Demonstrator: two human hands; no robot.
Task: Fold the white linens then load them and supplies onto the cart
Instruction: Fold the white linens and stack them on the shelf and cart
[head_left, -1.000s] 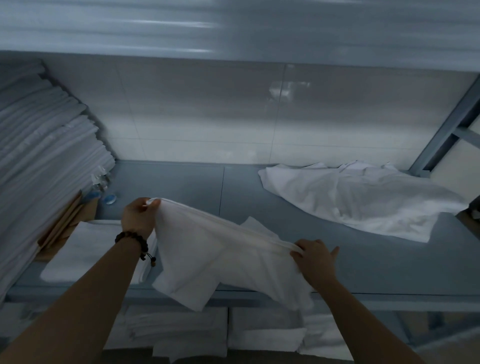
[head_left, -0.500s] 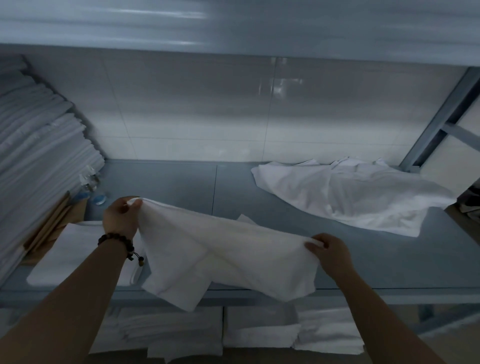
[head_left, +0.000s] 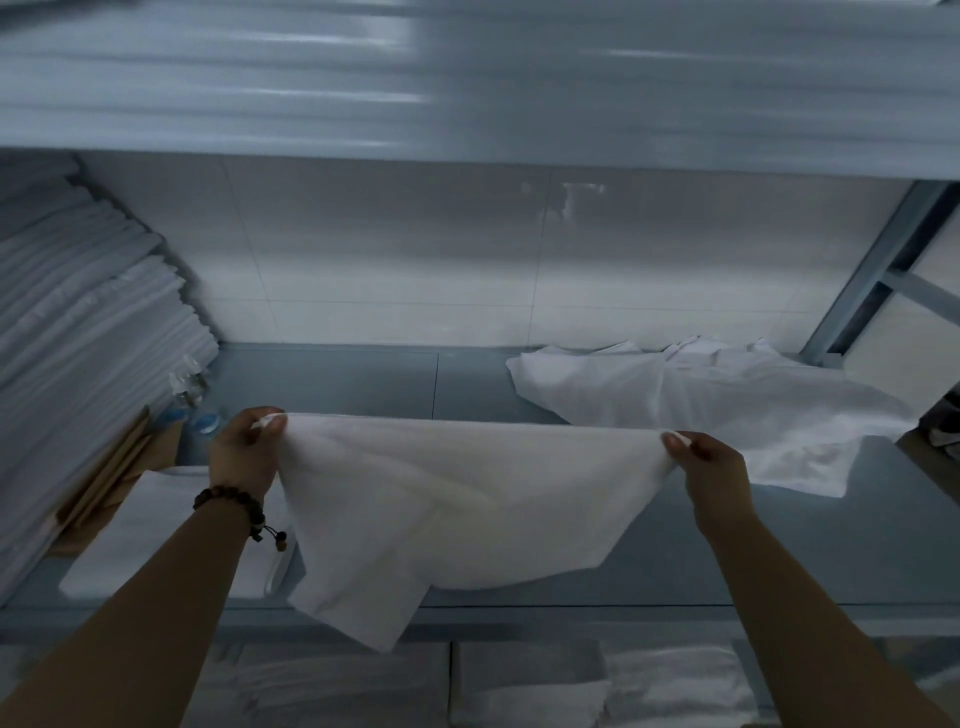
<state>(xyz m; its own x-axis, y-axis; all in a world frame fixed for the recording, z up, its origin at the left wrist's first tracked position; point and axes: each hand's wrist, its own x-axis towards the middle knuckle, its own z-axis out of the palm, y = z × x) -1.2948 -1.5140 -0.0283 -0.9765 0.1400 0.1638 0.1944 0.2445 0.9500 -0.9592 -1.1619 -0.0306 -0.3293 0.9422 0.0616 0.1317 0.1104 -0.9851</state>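
Presently, the white cloth (head_left: 447, 499) is held spread above the front edge of the grey shelf (head_left: 353, 379). The left hand (head_left: 244, 457) pinches its upper left corner between thumb and fingers; the right hand (head_left: 714, 478) pinches the upper right corner likewise. The top edge runs taut and near level between the two grips, and the body hangs below, one corner drooping past the shelf's front lip. A beaded bracelet (head_left: 234, 506) sits on the left wrist. Compared with a second ago, the hands have drawn wider apart and the bunched cloth has opened out. A crumpled white linen (head_left: 727, 410) lies at the shelf's rear right, apart from the held cloth.
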